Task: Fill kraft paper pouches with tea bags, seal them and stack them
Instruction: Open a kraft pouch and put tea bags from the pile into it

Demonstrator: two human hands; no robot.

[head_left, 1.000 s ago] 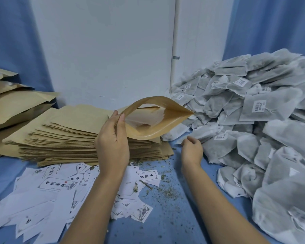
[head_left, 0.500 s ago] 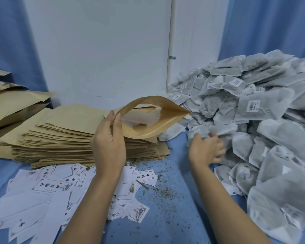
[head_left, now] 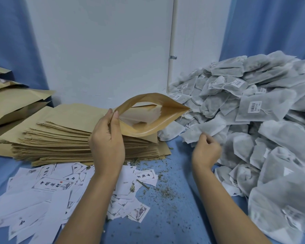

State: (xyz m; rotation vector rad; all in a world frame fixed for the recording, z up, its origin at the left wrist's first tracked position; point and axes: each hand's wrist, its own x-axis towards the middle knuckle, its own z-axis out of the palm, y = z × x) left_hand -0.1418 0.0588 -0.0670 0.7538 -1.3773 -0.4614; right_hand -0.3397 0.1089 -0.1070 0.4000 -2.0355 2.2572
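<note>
The left grip (head_left: pixel 107 145) pinches one end of the open pouch (head_left: pixel 165 110) between thumb and fingers, and that pinch alone bows the mouth wide. The pouch hangs in the air above the stack of flat pouches (head_left: pixel 60 134), its mouth turned toward the right grip (head_left: pixel 206 152). The right grip is curled and seems to pinch the lower edge of one tea bag (head_left: pixel 201 127) just above its fingers, beside the pouch's far corner.

The likely slips:
- A loosened left pinch would let the mouth spring flat, and the bag would catch on the rim.
- Strings and tags in the heap of tea bags (head_left: pixel 253 106), right of the right grip, could tangle and drag a second bag along.
- A rough pull might tear the thin fabric and add to the tea crumbs (head_left: pixel 162 189) on the tabletop (head_left: pixel 174 217) between the grips.

The pouch shows a pale interior; whether it holds any bag I cannot tell. Bulging pouches (head_left: pixel 16 103) lie far left of the left grip, contents hidden. Paper labels (head_left: pixel 48 185) are scattered below it.
</note>
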